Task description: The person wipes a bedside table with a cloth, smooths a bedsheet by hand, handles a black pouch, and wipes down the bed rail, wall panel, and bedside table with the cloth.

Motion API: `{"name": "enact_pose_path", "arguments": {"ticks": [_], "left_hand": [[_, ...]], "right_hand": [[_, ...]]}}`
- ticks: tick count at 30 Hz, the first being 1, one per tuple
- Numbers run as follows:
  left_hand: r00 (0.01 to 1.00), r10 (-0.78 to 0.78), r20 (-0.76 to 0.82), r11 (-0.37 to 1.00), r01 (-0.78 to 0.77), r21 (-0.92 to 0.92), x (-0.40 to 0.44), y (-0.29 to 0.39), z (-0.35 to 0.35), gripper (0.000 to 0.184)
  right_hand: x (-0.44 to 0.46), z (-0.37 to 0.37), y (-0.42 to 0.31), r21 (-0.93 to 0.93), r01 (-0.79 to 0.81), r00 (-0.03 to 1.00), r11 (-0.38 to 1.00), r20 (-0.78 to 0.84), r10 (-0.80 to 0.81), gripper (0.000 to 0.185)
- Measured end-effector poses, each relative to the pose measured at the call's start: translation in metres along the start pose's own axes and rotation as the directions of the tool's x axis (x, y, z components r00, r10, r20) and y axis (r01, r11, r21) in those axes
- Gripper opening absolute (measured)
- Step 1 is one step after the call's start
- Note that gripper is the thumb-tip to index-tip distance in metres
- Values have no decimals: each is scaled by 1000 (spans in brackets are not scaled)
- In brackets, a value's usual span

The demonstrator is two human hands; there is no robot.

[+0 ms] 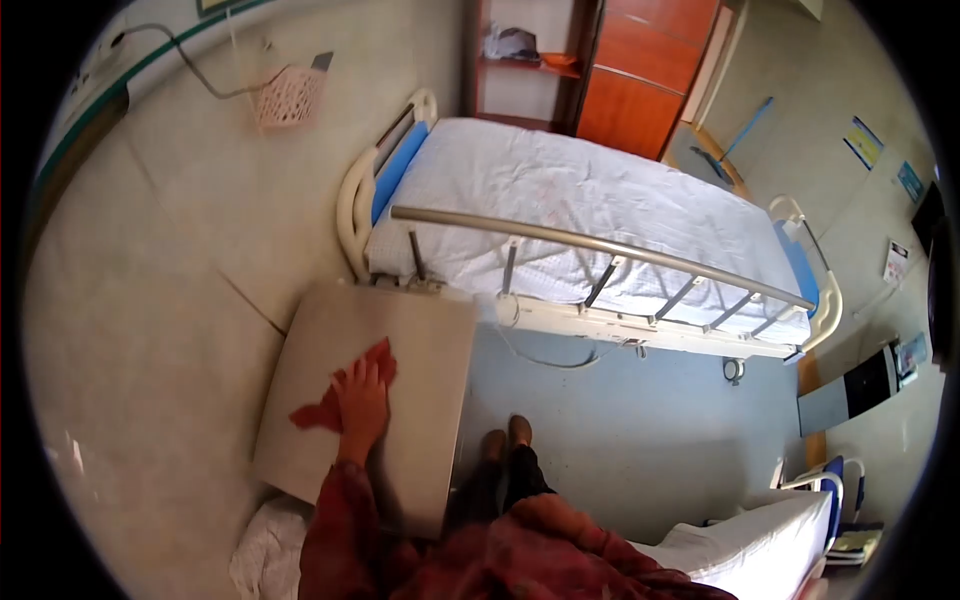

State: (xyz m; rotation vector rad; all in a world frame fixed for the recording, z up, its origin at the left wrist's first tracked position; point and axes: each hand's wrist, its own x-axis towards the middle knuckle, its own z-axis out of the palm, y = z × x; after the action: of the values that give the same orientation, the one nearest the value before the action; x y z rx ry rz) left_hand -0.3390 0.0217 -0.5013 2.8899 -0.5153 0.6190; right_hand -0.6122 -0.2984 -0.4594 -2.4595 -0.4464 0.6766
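Pressed down on a red cloth, my left hand has its fingers over the crumpled fabric, which sticks out on both sides. Both are on the beige top of a bedside cabinet, near its middle. A red patterned sleeve covers my left forearm. On the right, another red sleeve runs down toward the bottom edge. A small skin-coloured shape shows at the bottom right; it may be part of my right hand, and its fingers cannot be made out.
A bed with a metal side rail stands beyond the cabinet. White bedding and a blue chair are at lower right. A pink basket hangs on the left wall. An orange wardrobe stands behind the bed.
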Motion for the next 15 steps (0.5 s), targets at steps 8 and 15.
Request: {"name": "enact_pose_path", "arguments": {"ticks": [8, 15], "left_hand": [[952, -290, 93, 947, 272, 174, 88, -78, 46, 40], [767, -564, 305, 822, 488, 293, 160, -151, 82, 51]], "right_hand": [[-12, 19, 12, 140, -189, 977, 972, -72, 201, 20], [-11, 26, 36, 273, -108, 967, 956, -194, 165, 25]]}}
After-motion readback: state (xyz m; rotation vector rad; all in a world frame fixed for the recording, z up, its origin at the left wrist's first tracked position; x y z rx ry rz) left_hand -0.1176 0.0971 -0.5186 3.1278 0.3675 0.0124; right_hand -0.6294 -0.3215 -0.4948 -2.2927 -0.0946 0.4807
